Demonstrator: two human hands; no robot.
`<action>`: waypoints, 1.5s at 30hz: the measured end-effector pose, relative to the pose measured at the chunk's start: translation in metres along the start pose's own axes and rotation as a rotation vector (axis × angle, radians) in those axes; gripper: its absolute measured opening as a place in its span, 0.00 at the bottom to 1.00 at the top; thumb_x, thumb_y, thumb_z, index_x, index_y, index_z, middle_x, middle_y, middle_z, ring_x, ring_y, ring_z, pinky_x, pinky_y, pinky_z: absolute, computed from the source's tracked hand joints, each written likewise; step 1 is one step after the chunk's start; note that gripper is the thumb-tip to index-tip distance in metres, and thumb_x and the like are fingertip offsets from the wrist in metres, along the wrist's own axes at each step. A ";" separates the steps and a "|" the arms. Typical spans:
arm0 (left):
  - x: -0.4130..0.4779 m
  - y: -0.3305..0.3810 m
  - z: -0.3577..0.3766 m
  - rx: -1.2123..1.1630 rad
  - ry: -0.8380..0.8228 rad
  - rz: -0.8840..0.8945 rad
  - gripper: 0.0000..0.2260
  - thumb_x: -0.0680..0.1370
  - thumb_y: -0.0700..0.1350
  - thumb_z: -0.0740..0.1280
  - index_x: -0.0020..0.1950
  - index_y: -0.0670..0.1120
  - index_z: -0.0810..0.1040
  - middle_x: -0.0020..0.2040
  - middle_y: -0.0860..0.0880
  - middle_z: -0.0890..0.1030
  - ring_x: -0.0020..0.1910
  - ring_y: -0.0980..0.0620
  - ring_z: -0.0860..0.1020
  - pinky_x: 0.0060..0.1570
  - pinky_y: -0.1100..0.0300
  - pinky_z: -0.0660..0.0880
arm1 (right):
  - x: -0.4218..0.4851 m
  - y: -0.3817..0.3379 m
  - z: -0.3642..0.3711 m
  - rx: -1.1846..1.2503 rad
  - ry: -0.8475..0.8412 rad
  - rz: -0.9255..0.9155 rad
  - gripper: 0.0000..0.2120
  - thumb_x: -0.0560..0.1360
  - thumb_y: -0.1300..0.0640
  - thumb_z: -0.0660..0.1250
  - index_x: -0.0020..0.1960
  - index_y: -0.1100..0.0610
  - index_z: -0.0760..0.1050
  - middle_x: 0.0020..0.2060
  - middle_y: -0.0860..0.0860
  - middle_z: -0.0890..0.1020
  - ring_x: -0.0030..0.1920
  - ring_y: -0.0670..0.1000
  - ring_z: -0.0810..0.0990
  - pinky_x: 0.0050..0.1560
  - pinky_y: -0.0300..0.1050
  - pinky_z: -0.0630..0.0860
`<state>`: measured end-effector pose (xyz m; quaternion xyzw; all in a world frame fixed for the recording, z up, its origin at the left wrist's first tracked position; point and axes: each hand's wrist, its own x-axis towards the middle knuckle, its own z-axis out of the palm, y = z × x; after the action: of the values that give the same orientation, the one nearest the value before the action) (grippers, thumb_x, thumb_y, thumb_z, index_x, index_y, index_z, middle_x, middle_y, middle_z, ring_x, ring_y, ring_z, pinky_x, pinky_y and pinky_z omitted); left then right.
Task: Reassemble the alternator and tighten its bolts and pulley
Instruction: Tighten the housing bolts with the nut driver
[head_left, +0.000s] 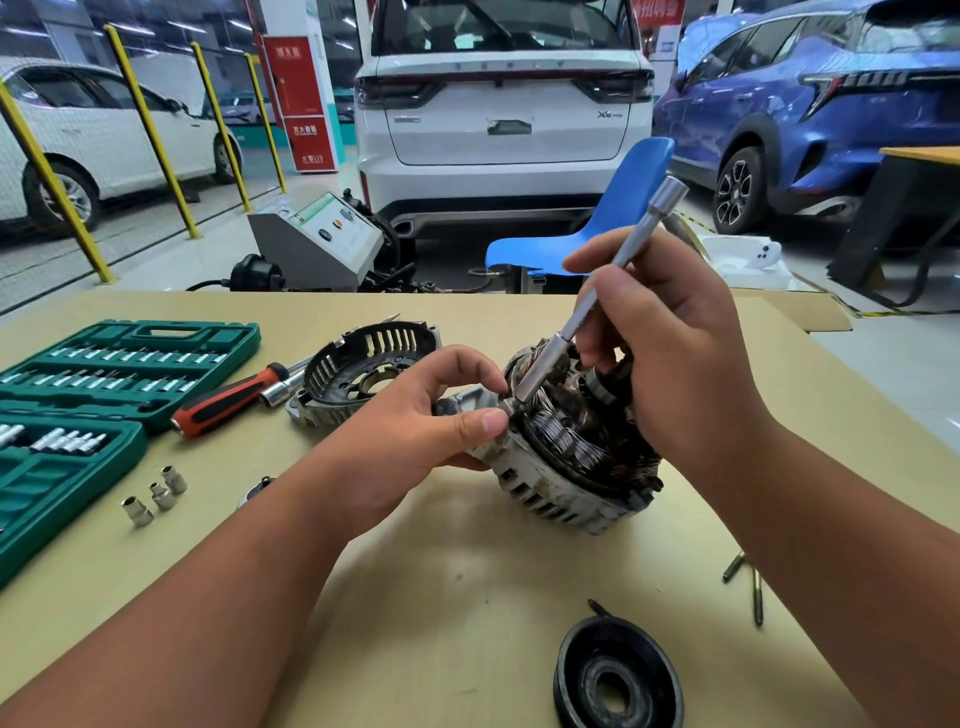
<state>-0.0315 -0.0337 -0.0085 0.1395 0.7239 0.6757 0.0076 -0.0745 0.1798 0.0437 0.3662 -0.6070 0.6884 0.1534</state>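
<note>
The grey metal alternator body with bare copper windings (566, 467) rests tilted on the tan worktop (441, 571), right of centre. The left hand (415, 415) holds its mounting ear in a closed grip. The right hand (670, 332) pinches in its grip a long silver socket shaft (613, 265), lower end on the body's rim beside the left thumb. A black round pulley (618, 675) lies nearer the front edge.

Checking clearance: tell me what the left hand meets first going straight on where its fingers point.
The alternator: the left hand seems to pinch its housing rim beside the tip of the extension bar.
</note>
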 end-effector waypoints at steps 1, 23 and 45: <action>0.000 0.000 -0.001 0.001 -0.008 0.001 0.11 0.73 0.49 0.78 0.53 0.53 0.81 0.68 0.43 0.79 0.57 0.37 0.84 0.60 0.33 0.80 | 0.000 -0.001 0.000 0.013 0.004 0.013 0.08 0.79 0.56 0.63 0.51 0.51 0.81 0.32 0.51 0.77 0.31 0.50 0.76 0.33 0.40 0.72; 0.002 -0.001 0.003 0.028 0.014 0.035 0.07 0.75 0.53 0.73 0.51 0.54 0.81 0.63 0.42 0.81 0.52 0.46 0.82 0.55 0.40 0.83 | 0.000 0.001 0.000 -0.014 0.002 -0.011 0.07 0.82 0.54 0.64 0.46 0.53 0.78 0.31 0.50 0.76 0.29 0.50 0.75 0.33 0.39 0.72; 0.000 0.001 0.004 0.022 0.013 0.022 0.08 0.75 0.53 0.72 0.51 0.53 0.81 0.64 0.39 0.80 0.53 0.46 0.82 0.56 0.40 0.83 | 0.000 -0.002 0.001 0.021 0.033 0.035 0.06 0.79 0.54 0.63 0.48 0.53 0.79 0.32 0.52 0.76 0.29 0.51 0.75 0.31 0.43 0.71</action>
<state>-0.0305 -0.0294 -0.0084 0.1431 0.7296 0.6687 -0.0058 -0.0732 0.1797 0.0450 0.3459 -0.6033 0.7034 0.1473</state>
